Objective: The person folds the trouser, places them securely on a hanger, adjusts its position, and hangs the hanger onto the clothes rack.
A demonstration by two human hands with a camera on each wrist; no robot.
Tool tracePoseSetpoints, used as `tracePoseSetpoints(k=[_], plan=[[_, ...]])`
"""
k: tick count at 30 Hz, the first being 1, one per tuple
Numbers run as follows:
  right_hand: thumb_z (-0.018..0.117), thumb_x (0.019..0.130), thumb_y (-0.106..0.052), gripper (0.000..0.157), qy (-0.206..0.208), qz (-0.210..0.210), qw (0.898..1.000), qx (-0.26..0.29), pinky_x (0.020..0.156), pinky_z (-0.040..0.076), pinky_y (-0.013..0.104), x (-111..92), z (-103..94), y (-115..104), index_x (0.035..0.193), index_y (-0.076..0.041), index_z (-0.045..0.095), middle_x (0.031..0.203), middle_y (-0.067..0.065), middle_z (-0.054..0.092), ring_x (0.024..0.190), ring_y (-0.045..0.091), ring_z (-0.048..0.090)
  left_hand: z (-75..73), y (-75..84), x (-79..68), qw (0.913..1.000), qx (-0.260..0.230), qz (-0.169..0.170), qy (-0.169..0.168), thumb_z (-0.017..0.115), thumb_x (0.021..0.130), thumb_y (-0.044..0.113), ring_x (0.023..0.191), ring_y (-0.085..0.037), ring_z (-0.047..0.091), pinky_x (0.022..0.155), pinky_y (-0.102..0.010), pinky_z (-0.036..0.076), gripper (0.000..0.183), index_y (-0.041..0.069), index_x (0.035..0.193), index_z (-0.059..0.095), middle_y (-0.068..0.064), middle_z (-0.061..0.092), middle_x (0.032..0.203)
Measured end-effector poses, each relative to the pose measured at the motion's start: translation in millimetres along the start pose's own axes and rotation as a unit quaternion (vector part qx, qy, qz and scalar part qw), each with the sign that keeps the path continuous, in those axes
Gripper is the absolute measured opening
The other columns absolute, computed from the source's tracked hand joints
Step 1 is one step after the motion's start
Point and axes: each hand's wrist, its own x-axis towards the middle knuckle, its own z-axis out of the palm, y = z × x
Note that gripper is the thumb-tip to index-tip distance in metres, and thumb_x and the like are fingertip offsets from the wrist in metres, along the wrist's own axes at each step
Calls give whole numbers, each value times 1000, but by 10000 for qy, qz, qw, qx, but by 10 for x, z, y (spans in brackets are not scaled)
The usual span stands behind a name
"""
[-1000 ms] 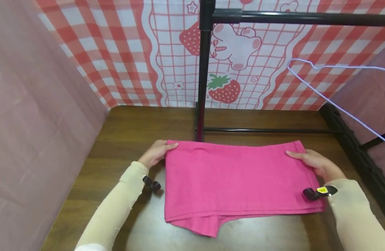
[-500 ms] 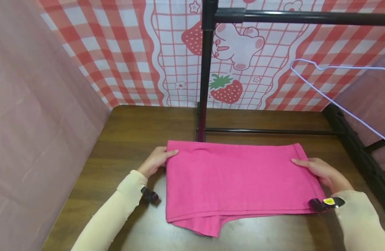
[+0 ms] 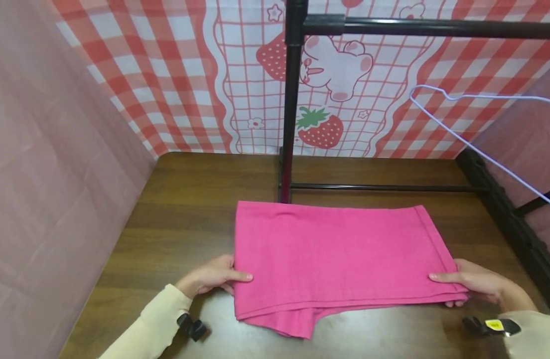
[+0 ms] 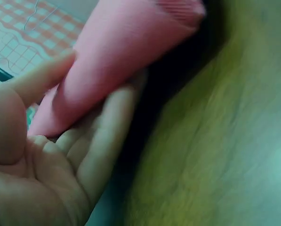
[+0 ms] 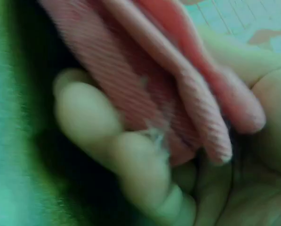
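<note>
A pair of folded pink trousers [image 3: 338,254] lies flat on the wooden table, its pointed crotch part sticking out at the near left. My left hand [image 3: 212,276] grips the left edge, thumb on top and fingers beneath. At the near right corner my right hand [image 3: 483,285] pinches the layered hems in the same way. In the left wrist view the rounded fold of the trousers [image 4: 112,56] sits between thumb and fingers. Several cloth layers of the trousers [image 5: 131,70] show in the right wrist view, with curled fingers [image 5: 88,113] below them.
Behind the trousers stands a black garment rack [image 3: 293,109] with a low crossbar and a foot at the right. A lilac wire hanger [image 3: 477,149] hangs at the right. A checked strawberry cloth [image 3: 181,75] covers the back; a pink curtain [image 3: 64,174] borders the left.
Both hands have slid toward me along the side edges of the trousers, from the far corners to the near part. The trousers have stayed nearly in place.
</note>
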Motion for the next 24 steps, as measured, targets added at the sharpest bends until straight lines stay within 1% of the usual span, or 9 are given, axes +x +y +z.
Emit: tracePoseSetpoints(k=[1, 3, 6, 8, 11, 14, 17, 20, 24], plan=[[41, 104, -20, 28, 34, -11, 10000, -32, 57, 56, 26, -20, 20, -2, 94, -7, 63, 72, 2, 71, 61, 8, 64, 11, 9, -36, 10000, -27, 5, -84, 66, 91, 15, 70, -12, 69, 62, -25, 57, 33, -9, 111, 56, -2, 71, 82], [39, 105, -19, 33, 88, -147, 9998, -78, 55, 55, 26, -71, 39, -14, 88, -9, 66, 67, 0, 70, 57, 7, 63, 18, 48, -103, 9999, 13, 101, -43, 66, 90, 12, 64, -9, 68, 57, -23, 55, 29, -9, 107, 58, 0, 71, 76], [36, 105, -16, 40, 66, -307, 9995, -7, 52, 53, 23, -131, 48, -60, 83, -11, 70, 66, -4, 69, 54, 4, 60, -18, 122, -197, 9986, 197, 313, 368, 67, 88, 10, 53, -4, 60, 50, -19, 49, 23, -7, 100, 60, 4, 67, 66], [36, 105, -16, 42, 13, -319, 9995, 50, 51, 51, 21, -138, 61, -86, 83, -11, 71, 66, -5, 68, 53, 3, 59, -48, 139, -238, 9973, 299, 320, 595, 68, 86, 10, 47, -2, 52, 46, -17, 43, 19, -6, 95, 61, 6, 63, 60], [40, 105, -20, 40, 69, -129, 9998, -94, 50, 49, 20, -100, 97, -88, 83, -10, 71, 66, -5, 68, 54, 3, 59, -67, 91, -250, 9974, 245, 144, 665, 67, 88, 10, 46, -1, 49, 45, -16, 41, 16, -4, 93, 61, 7, 62, 59], [44, 104, -23, 35, 123, 127, 9994, -295, 53, 51, 22, -59, 127, -36, 85, -7, 68, 66, -3, 68, 57, 6, 61, -45, 2, -224, 9978, 206, -49, 624, 67, 89, 12, 48, -1, 52, 46, -16, 43, 19, -4, 95, 59, 5, 65, 63], [47, 103, -26, 31, 139, 387, 9983, -417, 53, 51, 22, -48, 143, 22, 89, -5, 65, 67, -3, 68, 57, 6, 61, -19, -67, -211, 9968, 438, -39, 672, 68, 89, 16, 48, -2, 53, 47, -16, 44, 24, -6, 97, 60, 4, 65, 64], [50, 102, -28, 28, 149, 476, 9977, -468, 53, 49, 20, -49, 154, 61, 92, -6, 63, 69, -2, 69, 57, 4, 59, 3, -111, -236, 9965, 636, 20, 550, 70, 88, 18, 49, -4, 55, 48, -18, 48, 28, -8, 96, 62, 1, 67, 65], [49, 102, -24, 28, -40, 327, 9988, -373, 54, 49, 20, -60, 163, 94, 91, -3, 66, 71, 1, 71, 58, 5, 59, 48, -156, -298, 9989, 462, 9, -77, 72, 86, 17, 56, -8, 65, 54, -23, 55, 29, -9, 95, 63, -6, 71, 73]])
